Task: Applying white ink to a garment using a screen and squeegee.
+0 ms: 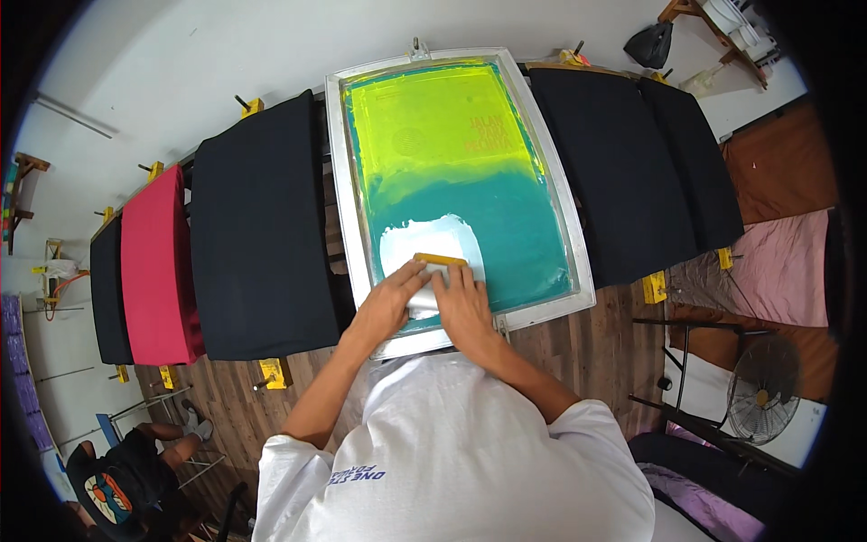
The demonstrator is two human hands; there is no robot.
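Observation:
A screen-printing frame with a pale metal border lies before me. Its mesh is teal in the near half and yellow-green in the far half. Both my hands grip a squeegee with a yellow top edge, near the frame's close end. My left hand has its fingers closed over the squeegee's left end. My right hand holds the right end, fingers bent over the top. White ink spreads on the mesh around and beyond the squeegee. The squeegee's lower part is mostly hidden.
Black fabric-covered boards flank the frame, with a red one farther left. Yellow clamps stick out at their ends. A standing fan is at the right. Another person sits at the lower left.

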